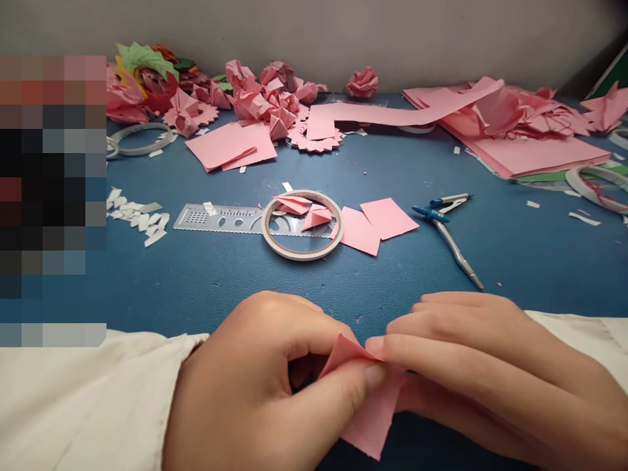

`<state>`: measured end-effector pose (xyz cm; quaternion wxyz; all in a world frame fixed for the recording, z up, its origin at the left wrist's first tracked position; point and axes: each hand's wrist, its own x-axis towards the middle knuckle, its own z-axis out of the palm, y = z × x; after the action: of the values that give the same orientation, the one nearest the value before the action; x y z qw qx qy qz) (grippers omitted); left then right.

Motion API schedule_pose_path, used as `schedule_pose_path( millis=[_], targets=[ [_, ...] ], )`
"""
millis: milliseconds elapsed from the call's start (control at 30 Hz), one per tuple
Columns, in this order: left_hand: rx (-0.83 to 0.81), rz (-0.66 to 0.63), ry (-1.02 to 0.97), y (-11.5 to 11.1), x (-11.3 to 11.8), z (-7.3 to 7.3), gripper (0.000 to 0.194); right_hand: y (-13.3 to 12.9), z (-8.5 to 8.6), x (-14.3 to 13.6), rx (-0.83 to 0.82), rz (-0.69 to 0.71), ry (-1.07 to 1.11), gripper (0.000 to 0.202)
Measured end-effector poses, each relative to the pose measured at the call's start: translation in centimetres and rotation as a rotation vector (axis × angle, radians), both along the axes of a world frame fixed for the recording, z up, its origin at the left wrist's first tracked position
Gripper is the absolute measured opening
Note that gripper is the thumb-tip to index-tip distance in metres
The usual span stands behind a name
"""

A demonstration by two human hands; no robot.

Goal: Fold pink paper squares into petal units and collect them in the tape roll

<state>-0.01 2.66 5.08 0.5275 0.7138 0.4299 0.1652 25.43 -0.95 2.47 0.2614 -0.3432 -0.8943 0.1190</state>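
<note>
Between my two hands is a small piece of pink paper [373, 418], partly folded, with one corner pointing up and another hanging down. My left hand [265, 379] pinches it between thumb and forefinger. The fingers of my right hand [481, 366] press on its upper edge from the other side, and its thumb lies partly hidden behind the sheet. Just beyond my hands lies a roll of white double-sided tape [301, 256] with folded pink paper pieces [318, 217] inside its ring. It rests on a clear plastic ruler [216, 219]. Pink paper squares [390, 219] lie beside the roll.
A drawing compass [456, 252] lies right of the squares. White paper scraps [142, 219] are scattered at left. Crumpled pink paper flowers [265, 91] line the back, with pink sheets [530, 147] at right. More tape rolls [598, 186] sit at the sides. A blurred block covers the left edge.
</note>
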Motion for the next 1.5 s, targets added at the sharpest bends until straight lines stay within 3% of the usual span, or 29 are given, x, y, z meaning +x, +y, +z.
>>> schedule_pose_path(
  millis=[133, 267, 500, 700, 833, 967, 1233, 1433, 1500],
  targets=[
    [0.034, -0.060, -0.005, 0.2, 0.0, 0.0, 0.044, -0.6, 0.0, 0.0, 0.017, -0.052, 0.001, 0.027],
    [0.072, -0.127, -0.022, 0.4, 0.0, -0.5, 0.042, -0.1, -0.1, 0.1, 0.020, 0.022, -0.006, 0.023],
    [0.331, -0.162, -0.015, 0.2, -0.5, -1.0, 0.040, -0.4, -0.4, -0.3, 0.030, -0.048, 0.034, 0.027],
    [0.357, -0.177, -0.047, 0.3, -0.6, -1.0, 0.039, -1.3, 0.3, -0.5, 0.033, -0.103, 0.034, 0.021],
    [0.301, -0.138, 0.003, 0.1, -0.5, -0.8, 0.038, -2.8, -0.3, -0.7, 0.060, -0.205, 0.058, 0.018],
    [0.248, -0.120, -0.026, 0.0, -0.4, -0.9, 0.039, -4.0, -1.5, -0.3, 0.107, -0.228, -0.014, 0.033],
    [0.285, -0.094, -0.067, -0.3, -0.5, -1.5, 0.040, -4.2, -1.6, 0.1, 0.108, -0.233, -0.031, 0.036],
    [0.366, 0.084, -0.067, -1.8, 0.3, -2.0, 0.038, -4.3, -1.6, 0.3, 0.089, -0.221, -0.025, 0.034],
    [0.401, 0.062, -0.066, -1.9, 0.2, -2.1, 0.039, -4.1, -1.5, 0.2, 0.095, -0.229, -0.028, 0.031]
  ],
)
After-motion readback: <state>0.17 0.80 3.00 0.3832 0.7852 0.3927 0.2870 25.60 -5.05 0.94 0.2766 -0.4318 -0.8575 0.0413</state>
